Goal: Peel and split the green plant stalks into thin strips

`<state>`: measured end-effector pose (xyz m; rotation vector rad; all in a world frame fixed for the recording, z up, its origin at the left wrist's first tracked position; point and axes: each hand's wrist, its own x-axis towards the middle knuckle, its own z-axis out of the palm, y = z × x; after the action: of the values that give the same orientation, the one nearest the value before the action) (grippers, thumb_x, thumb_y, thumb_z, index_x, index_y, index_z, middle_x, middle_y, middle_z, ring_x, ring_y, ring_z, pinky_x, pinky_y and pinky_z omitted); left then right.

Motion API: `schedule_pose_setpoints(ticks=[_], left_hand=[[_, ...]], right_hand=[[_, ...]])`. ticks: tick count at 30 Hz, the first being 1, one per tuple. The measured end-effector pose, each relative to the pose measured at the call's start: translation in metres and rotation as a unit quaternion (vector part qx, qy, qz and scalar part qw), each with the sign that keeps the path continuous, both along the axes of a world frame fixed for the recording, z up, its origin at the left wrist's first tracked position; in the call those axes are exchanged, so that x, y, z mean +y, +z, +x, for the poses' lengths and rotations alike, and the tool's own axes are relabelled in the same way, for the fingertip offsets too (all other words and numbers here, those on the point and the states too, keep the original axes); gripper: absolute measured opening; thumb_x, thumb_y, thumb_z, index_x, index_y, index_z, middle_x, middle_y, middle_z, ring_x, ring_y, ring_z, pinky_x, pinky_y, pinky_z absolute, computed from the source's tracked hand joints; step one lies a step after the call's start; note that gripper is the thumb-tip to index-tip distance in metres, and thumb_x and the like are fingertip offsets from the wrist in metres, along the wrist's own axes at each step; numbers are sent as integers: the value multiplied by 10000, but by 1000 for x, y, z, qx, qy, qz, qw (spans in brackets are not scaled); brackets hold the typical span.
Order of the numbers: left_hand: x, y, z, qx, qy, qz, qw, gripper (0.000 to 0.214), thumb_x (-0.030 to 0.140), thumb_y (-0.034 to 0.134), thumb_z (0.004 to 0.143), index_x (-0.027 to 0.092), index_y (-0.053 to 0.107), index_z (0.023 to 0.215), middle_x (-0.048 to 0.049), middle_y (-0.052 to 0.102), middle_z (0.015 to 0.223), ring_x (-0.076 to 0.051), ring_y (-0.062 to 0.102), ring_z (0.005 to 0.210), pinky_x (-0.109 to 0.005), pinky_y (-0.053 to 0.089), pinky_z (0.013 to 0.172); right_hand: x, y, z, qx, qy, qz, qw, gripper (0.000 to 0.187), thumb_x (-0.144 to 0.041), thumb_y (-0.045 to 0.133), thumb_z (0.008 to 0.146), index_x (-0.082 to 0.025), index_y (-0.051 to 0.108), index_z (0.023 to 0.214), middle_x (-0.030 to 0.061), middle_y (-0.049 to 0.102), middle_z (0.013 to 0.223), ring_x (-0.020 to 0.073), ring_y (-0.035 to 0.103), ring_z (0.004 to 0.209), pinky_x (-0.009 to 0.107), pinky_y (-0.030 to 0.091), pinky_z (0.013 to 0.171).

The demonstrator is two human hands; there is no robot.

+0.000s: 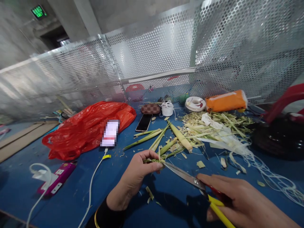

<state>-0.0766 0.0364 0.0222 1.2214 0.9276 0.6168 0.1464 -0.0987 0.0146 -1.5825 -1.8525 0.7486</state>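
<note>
Between the thumb and fingers of my left hand [146,164] is a small piece of green plant strip [152,161], partly covered by the fingers. My right hand [237,196] grips a pair of scissors [184,175] with yellow and red handles. The blades point left, and their tips meet the plant piece at my left fingertips; whether they are cutting it I cannot tell. Just beyond my left hand lie several long green leaf stalks [179,136], some pale at the cut end. Small plant scraps [150,193] lie below the hands.
A heap of shredded plant trimmings [190,122] and tangled white string [266,167] lie right. A black pot-like object [280,136], orange packet [226,100], tape roll [195,104], dark phone [144,122], red bag [83,129], charging phone [110,134] and purple power strip [59,179] surround the blue tabletop.
</note>
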Motion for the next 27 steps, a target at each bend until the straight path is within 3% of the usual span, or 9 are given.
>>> schedule_pose_setpoints(ticks=[6,11,14,19,27], left_hand=[[0,-1,0,-5,6,-1,1000,196,187,761,587,156,602,697,18,608,599,-105,555,547,-233,434,584],[0,-1,1,-20,27,-7,999,190,175,760,580,158,611,697,21,607,597,-96,542,541,-222,417,582],[0,0,1,-26,40,-15,999,183,174,763,571,156,627,691,17,608,611,-93,534,558,-216,408,589],[1,0,2,-23,52,4,998,171,190,764,581,153,647,699,11,601,644,-97,516,593,-218,399,613],[1,-3,0,-10,58,41,997,192,215,785,568,163,657,702,15,605,671,-103,500,628,-213,377,615]], right_hand=[[2,1,-4,9,-2,29,1000,380,-176,641,700,-316,712,1047,-10,735,715,165,670,541,205,527,502],[3,-3,-5,41,-11,-39,998,408,-121,621,672,-314,695,1024,-36,722,707,184,705,646,170,514,481],[2,-8,-3,47,-36,-44,997,409,-135,634,657,-298,687,1028,-26,728,764,208,715,706,177,528,493],[-1,-9,-4,48,-38,-69,996,531,-99,628,620,-306,661,1108,-40,723,708,161,668,527,179,508,456],[1,-2,-2,-17,-34,26,999,526,-223,688,653,-326,658,1168,7,723,746,169,622,483,225,488,441]])
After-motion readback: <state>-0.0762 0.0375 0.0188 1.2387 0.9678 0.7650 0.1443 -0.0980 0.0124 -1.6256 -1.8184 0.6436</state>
